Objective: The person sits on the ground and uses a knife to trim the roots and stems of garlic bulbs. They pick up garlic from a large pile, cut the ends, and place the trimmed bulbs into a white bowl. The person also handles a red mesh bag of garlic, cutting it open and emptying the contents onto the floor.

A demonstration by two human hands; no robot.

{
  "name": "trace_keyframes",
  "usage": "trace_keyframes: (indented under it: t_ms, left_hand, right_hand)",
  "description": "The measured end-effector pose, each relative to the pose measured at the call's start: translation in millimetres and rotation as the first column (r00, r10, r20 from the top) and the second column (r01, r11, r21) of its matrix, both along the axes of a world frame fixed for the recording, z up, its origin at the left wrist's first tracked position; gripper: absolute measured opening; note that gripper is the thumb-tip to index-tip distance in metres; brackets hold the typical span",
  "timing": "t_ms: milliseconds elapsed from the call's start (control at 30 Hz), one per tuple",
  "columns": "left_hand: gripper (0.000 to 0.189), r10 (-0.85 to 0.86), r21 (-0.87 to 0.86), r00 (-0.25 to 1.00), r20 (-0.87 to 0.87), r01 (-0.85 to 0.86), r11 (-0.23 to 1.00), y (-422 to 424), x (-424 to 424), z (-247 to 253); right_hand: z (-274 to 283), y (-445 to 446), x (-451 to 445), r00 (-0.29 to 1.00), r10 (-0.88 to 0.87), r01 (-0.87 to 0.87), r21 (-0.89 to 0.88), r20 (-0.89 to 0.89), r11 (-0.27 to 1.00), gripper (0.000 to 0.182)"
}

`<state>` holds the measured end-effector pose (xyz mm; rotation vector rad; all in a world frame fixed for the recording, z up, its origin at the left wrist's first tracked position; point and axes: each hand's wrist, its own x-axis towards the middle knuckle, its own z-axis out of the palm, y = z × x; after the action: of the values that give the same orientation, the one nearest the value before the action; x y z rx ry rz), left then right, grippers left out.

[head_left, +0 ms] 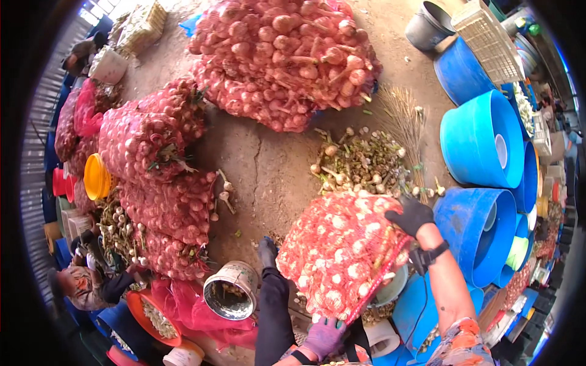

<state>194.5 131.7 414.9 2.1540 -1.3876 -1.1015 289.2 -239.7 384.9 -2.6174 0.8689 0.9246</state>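
Observation:
A red mesh sack full of garlic bulbs (339,247) leans in front of my legs, its red edge band running down its right side. My left hand (325,337), in a purple glove, grips the sack's lower edge, close to my body. At the upper right corner, my right hand (411,216) in a dark glove grips the mesh; its fingertips are partly hidden. Just beyond the sack, a heap of loose garlic and trimmings (366,160) lies on the floor. A pale basin (394,284) shows partly behind the sack's right side.
Large stacked garlic sacks (284,59) stand ahead, with more sacks (160,192) to the left. A twig broom (409,132) lies near blue tubs (476,137) on the right. A dirty white bucket (232,290) is left of my leg. Another person (84,283) sits at far left.

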Motion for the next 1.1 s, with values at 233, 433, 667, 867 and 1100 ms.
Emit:
trace_keyframes:
  t_ms: [233, 433, 667, 867, 1100]
  left_hand:
    - [0.03, 0.127, -0.043, 0.972, 0.198, -0.12, 0.992, 35.0, -10.0, -17.2]
    - [0.053, 0.739, -0.114, 0.673, 0.018, -0.733, 0.67, 55.8, -25.5, 6.6]
    - [0.051, 0.627, 0.657, -0.343, -0.7, -0.654, 0.376, 92.7, -48.2, -58.9]
    - [0.061, 0.195, 0.869, -0.942, -0.272, -0.154, 0.47, 72.8, -41.1, -68.4]
    - [0.054, 0.482, 0.875, -0.745, -0.461, -0.291, 0.387, 91.6, -3.5, -75.1]
  right_hand:
    - [-2.4, 21.9, -98.6, 0.985, -0.106, 0.108, 0.012, -0.14, 0.994, 0.091]
    - [21.9, 48.6, -141.2, 0.972, -0.214, 0.175, 0.303, 0.1, 0.937, 0.085]
    - [3.3, 70.4, -153.8, 0.956, -0.274, 0.262, 0.115, 0.102, 0.958, 0.073]
    - [10.6, 64.3, -119.2, 0.951, -0.296, 0.285, 0.124, 0.085, 0.951, 0.068]
    - [16.0, 67.3, -95.3, 0.962, -0.274, 0.265, 0.209, 0.016, 0.941, 0.076]
